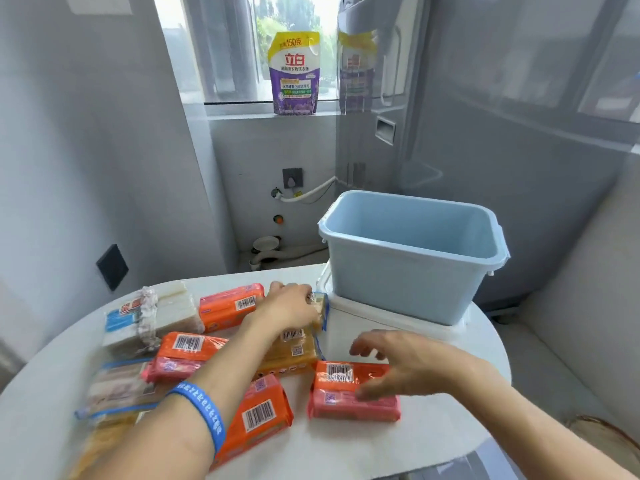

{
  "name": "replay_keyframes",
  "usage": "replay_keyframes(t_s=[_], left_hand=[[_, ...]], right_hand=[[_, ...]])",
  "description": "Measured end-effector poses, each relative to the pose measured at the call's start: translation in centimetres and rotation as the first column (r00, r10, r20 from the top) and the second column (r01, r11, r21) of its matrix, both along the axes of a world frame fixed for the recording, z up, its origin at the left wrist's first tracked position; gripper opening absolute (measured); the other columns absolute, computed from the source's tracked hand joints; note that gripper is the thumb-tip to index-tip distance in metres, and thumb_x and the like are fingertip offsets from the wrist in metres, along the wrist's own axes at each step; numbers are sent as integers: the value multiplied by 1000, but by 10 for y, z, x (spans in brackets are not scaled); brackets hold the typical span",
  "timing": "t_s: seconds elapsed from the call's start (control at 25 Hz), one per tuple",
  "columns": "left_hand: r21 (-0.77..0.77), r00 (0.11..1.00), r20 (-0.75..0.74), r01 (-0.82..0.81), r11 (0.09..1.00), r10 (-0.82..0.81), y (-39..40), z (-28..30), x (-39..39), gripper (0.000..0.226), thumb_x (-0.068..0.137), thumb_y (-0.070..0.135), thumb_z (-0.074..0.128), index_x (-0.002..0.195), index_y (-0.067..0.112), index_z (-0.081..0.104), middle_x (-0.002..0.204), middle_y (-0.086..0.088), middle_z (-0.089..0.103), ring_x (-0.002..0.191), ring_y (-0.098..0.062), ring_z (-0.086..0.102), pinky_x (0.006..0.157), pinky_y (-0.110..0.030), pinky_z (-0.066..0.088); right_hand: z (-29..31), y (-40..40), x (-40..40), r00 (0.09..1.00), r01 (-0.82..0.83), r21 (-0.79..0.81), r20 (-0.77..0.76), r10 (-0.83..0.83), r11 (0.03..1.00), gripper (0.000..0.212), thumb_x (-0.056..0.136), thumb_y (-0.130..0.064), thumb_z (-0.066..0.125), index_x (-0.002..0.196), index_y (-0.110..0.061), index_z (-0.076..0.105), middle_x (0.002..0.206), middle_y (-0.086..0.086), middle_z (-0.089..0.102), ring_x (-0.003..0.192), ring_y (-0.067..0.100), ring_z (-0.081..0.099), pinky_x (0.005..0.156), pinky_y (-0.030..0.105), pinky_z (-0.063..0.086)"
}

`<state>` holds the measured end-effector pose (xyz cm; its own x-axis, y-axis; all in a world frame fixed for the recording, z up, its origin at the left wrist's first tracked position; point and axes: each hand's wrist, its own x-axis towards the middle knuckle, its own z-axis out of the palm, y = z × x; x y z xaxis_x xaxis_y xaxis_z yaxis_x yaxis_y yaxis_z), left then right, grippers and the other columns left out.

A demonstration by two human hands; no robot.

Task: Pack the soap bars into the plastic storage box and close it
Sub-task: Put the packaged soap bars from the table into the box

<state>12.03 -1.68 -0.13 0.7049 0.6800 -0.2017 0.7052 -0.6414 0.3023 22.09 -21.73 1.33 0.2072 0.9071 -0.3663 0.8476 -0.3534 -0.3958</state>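
Note:
The light blue plastic storage box [398, 282] stands open on its white lid [349, 323] at the table's right. No soap shows inside it. Several wrapped soap bars lie on the white table [398, 441]. My left hand [289, 306] grips a yellow soap pack [320, 306] next to the lid. My right hand [401, 365] hovers with spread fingers over an orange soap pack [346, 393], thumb touching its front edge. More orange packs [228, 306] [258, 414] and a white soap pack [156, 313] lie to the left.
A purple detergent pouch [294, 74] stands on the windowsill at the back. A grey appliance [519, 133] rises behind the box on the right. The table's rounded edge runs close behind the soap. A blue wristband [204, 410] is on my left wrist.

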Motion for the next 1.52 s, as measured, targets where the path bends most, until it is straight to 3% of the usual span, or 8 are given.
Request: replay_keyframes(t_s=[0.2, 0.44, 0.6, 0.76, 1.08, 1.16, 1.32, 1.52], left_hand=[[-5, 986, -166, -7, 1000, 6, 14, 1, 1, 80, 62, 55, 72, 134, 31, 49, 131, -8, 50, 132, -27, 27, 99, -46, 35], [35, 970, 241, -28, 999, 18, 14, -5, -15, 67, 54, 62, 70, 114, 32, 65, 107, 6, 67, 103, -18, 61, 88, -37, 45], [-532, 558, 764, 263, 805, 323, 17, 48, -36, 45, 62, 55, 70, 103, 36, 74, 88, 7, 74, 80, -12, 67, 69, -29, 52], [-840, 465, 500, 465, 279, 731, -11, 61, -27, 59, 84, 60, 53, 119, 14, 67, 103, -15, 73, 93, -30, 67, 82, -43, 53], [-769, 451, 636, 443, 462, 626, -29, 116, 25, 21, 88, 23, 60, 103, 12, 69, 92, -10, 76, 78, -28, 71, 49, -30, 58], [-717, 521, 683, 344, 607, 512, -14, 131, 67, 25, 83, 21, 70, 105, 9, 70, 99, -12, 76, 82, -28, 73, 63, -38, 62], [-424, 845, 493, 26, 905, 207, 4, 104, 147, 32, 74, 24, 82, 95, 6, 67, 89, -7, 72, 75, -21, 69, 61, -30, 55], [-164, 995, -60, 65, 984, -76, 28, 66, 176, 37, 77, 26, 74, 106, 7, 62, 90, -8, 64, 82, -27, 63, 65, -31, 49]], right_hand=[[-39, 19, -23, 941, -161, -4, 301, 154, 987, 76, 60, -65, 74, 119, -25, 48, 113, -2, 54, 103, 22, 51, 85, 37, 45], [-21, 14, 1, 974, 106, 45, -206, -95, 993, 69, 60, -59, 80, 119, -37, 50, 111, -5, 65, 94, 16, 62, 82, 30, 53], [16, -7, 23, 459, 459, 106, -879, -134, 882, 57, 70, -54, 75, 114, -18, 66, 103, 13, 73, 83, 23, 67, 70, 34, 52], [43, -8, 20, -34, 743, -50, -999, -37, 668, 66, 91, -60, 41, 116, -6, 68, 103, 30, 72, 74, 40, 70, 68, 45, 53], [111, -17, 61, 256, 910, 227, -966, -40, 347, 23, 92, -29, 57, 106, -12, 65, 90, 15, 78, 66, 26, 74, 56, 33, 58], [124, -2, 101, 434, 893, 372, -859, -271, 252, 25, 87, -28, 67, 107, -13, 67, 95, 7, 77, 74, 20, 74, 64, 33, 60], [99, 40, 159, 680, 713, 424, -222, -699, 558, 49, 82, -32, 71, 119, -8, 48, 109, 9, 64, 89, 27, 63, 63, 32, 48], [57, 65, 176, 814, 553, 30, 195, -548, 833, 52, 83, -32, 58, 128, -12, 41, 120, 7, 63, 102, 30, 61, 84, 38, 51]])
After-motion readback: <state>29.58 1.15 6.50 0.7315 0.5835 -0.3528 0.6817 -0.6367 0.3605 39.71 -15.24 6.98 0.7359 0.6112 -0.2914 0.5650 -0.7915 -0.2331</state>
